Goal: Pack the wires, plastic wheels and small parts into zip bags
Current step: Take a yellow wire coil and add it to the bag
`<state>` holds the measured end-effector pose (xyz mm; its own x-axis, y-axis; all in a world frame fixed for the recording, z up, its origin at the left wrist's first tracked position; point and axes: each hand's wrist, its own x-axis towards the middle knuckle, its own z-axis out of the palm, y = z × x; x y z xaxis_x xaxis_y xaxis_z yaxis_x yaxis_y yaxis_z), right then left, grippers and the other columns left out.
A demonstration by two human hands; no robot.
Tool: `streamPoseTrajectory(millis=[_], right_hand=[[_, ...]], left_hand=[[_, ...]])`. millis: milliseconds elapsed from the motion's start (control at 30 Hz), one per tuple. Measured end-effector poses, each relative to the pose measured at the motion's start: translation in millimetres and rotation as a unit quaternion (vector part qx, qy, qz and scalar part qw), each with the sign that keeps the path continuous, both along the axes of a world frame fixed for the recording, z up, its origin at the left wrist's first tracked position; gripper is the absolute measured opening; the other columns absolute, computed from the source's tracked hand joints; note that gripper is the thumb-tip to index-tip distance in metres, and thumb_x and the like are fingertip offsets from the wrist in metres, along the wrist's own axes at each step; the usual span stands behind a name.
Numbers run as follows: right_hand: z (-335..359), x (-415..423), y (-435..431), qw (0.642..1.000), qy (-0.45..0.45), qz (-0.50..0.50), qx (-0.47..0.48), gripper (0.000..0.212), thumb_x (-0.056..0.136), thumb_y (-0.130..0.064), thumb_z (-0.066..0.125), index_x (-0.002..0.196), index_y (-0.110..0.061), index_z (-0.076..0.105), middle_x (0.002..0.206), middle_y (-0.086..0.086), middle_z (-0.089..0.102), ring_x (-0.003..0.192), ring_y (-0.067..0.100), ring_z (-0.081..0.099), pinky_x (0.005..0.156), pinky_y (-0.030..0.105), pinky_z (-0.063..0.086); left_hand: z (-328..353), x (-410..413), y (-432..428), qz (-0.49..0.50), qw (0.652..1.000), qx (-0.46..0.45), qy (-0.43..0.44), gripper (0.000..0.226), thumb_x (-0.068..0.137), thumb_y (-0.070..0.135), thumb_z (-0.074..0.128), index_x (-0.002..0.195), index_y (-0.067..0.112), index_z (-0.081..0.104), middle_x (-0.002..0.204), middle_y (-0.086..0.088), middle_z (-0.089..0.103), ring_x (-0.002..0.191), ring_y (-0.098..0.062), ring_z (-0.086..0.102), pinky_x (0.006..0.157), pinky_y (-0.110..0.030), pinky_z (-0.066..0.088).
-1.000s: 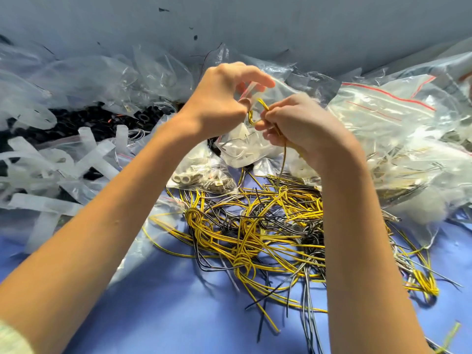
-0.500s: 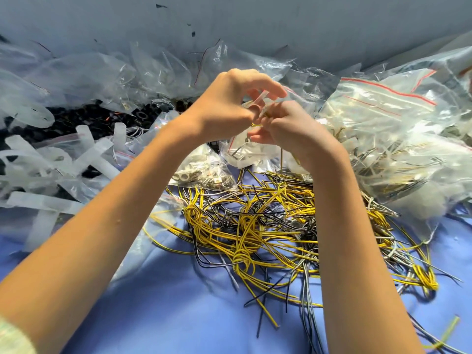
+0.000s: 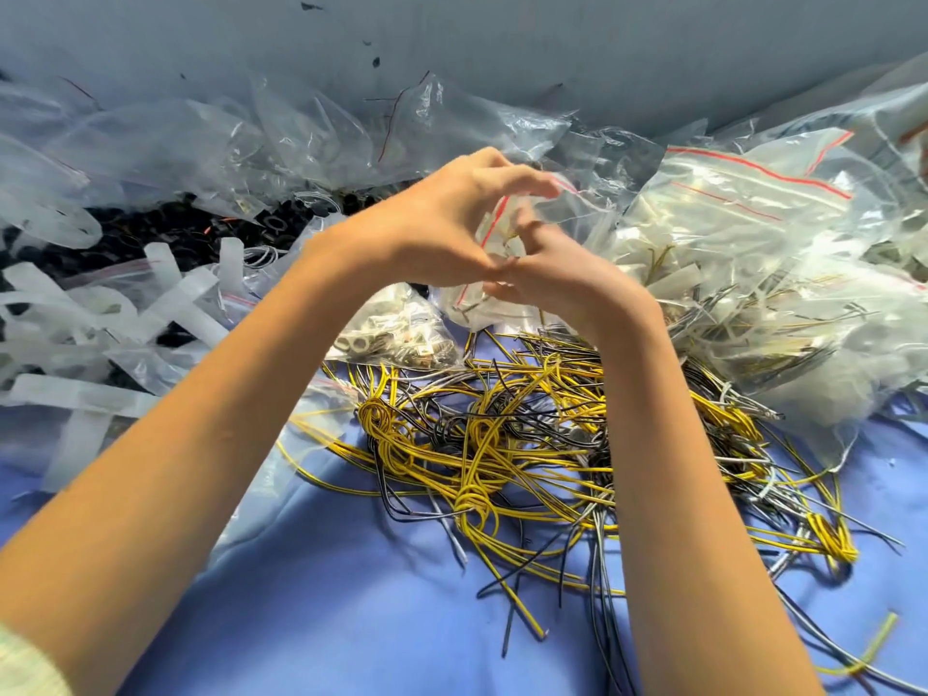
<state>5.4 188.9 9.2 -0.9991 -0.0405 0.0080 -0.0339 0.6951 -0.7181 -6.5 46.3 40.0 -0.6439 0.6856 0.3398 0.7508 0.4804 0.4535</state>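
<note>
My left hand (image 3: pixel 442 228) and right hand (image 3: pixel 572 288) meet above the table, thumbs touching. Between them hangs a small clear zip bag (image 3: pixel 469 303) with a red seal line. My left hand arches over the bag's mouth and holds it. The fingers of my right hand point up into the mouth and are blurred; a bit of yellow wire shows there. Below my wrists a tangled pile of yellow, black and grey wires (image 3: pixel 502 444) lies on the blue cloth (image 3: pixel 351 595).
A bag of small metal parts (image 3: pixel 396 339) lies just left of the wires. White plastic strips (image 3: pixel 100 313) and black round parts (image 3: pixel 150 233) fill the left. Filled zip bags (image 3: pixel 753 218) are heaped at the right, with empty bags along the grey wall (image 3: pixel 452 42).
The yellow wire loop that my right hand pinched has gone mostly out of sight at the bag's mouth. Both hands have dropped a little and closed together.
</note>
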Motion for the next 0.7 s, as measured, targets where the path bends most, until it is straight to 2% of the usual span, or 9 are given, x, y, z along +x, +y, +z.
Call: streamPoseTrajectory(millis=[67,167,233,267,333,433,533,600,700], right_hand=[[-0.3,0.9,-2.9,0.999,-0.036,0.015,0.033,0.071,0.084,0.001,0.06,0.145,-0.003,0.025,0.129,0.011,0.047,0.124,0.031,0.051,0.102,0.045,0.044],[-0.5,1.5,1.4,0.999,-0.043,0.014,-0.015,0.032,0.087,0.007,0.052,0.108,-0.016,0.055,0.107,0.008,0.064,0.089,0.022,0.071,0.082,0.04,0.058],[3.9,5.4,1.6,0.998,-0.032,-0.006,-0.052,0.026,0.088,0.004,0.052,0.082,-0.02,0.057,0.084,0.002,0.066,0.06,0.007,0.069,0.058,0.026,0.058],[6.3,6.3,2.8,0.999,-0.018,-0.012,-0.046,0.023,0.088,0.001,0.056,0.075,-0.018,0.058,0.073,0.001,0.065,0.055,0.006,0.067,0.055,0.024,0.056],[14.0,7.5,4.1,0.999,0.027,-0.023,-0.04,0.021,0.084,-0.004,0.061,0.066,-0.014,0.061,0.065,0.004,0.066,0.065,0.012,0.07,0.072,0.033,0.058],[28.0,14.0,-0.3,0.99,0.064,0.003,-0.122,0.011,0.084,0.0,0.059,0.08,0.001,0.069,0.094,0.02,0.068,0.092,0.026,0.067,0.096,0.05,0.049],[30.8,21.4,-4.9,0.979,0.053,0.062,-0.189,0.027,0.092,0.006,0.049,0.11,0.026,0.049,0.097,0.016,0.051,0.092,0.019,0.051,0.105,0.041,0.042],[26.6,23.1,-6.2,0.977,0.033,0.095,-0.186,0.028,0.096,0.006,0.043,0.116,0.024,0.046,0.099,0.013,0.045,0.093,0.018,0.045,0.096,0.026,0.045],[21.1,20.6,-4.2,0.992,-0.006,0.102,-0.078,0.027,0.098,0.0,0.041,0.109,0.023,0.049,0.091,0.011,0.044,0.086,0.019,0.04,0.083,0.031,0.048]], left_hand=[[-4.2,-4.5,-0.3,0.043,0.992,-0.12,0.007,0.082,0.076,0.016,0.068,0.146,0.032,0.03,0.128,-0.01,0.039,0.118,-0.021,0.044,0.105,-0.029,0.036],[-11.5,-7.4,-1.6,0.088,0.958,-0.269,-0.051,0.091,0.083,0.02,0.061,0.151,0.037,0.002,0.111,-0.012,0.049,0.094,-0.02,0.063,0.082,-0.032,0.051],[-12.1,-5.7,-1.9,0.091,0.95,-0.28,-0.105,0.094,0.085,0.012,0.058,0.149,0.04,-0.004,0.087,-0.003,0.056,0.059,-0.002,0.065,0.054,-0.018,0.05],[-10.6,-4.9,-2.2,0.094,0.952,-0.273,-0.103,0.095,0.084,0.007,0.057,0.15,0.04,-0.004,0.086,-0.001,0.06,0.052,0.002,0.063,0.051,-0.016,0.049],[-7.5,-5.6,-2.9,0.101,0.966,-0.23,-0.063,0.093,0.08,0.0,0.053,0.15,0.04,0.006,0.098,-0.002,0.068,0.058,0.0,0.064,0.064,-0.028,0.056],[0.3,-4.2,-1.4,0.113,0.99,-0.087,-0.022,0.078,0.078,-0.001,0.049,0.143,0.039,0.037,0.092,0.0,0.069,0.057,0.004,0.062,0.059,-0.019,0.055],[7.2,-5.6,-2.4,0.137,0.989,0.039,0.028,0.053,0.08,0.007,0.053,0.129,0.027,0.058,0.092,0.004,0.066,0.053,0.007,0.055,0.05,-0.001,0.036],[8.6,-4.6,-3.7,0.145,0.987,0.044,0.062,0.046,0.08,0.011,0.054,0.125,0.019,0.062,0.102,0.0,0.066,0.064,0.0,0.052,0.063,-0.007,0.038],[5.9,-1.2,-2.5,0.123,0.989,0.015,0.075,0.045,0.077,0.022,0.061,0.121,0.01,0.061,0.111,-0.006,0.06,0.077,-0.015,0.05,0.079,-0.023,0.043]])
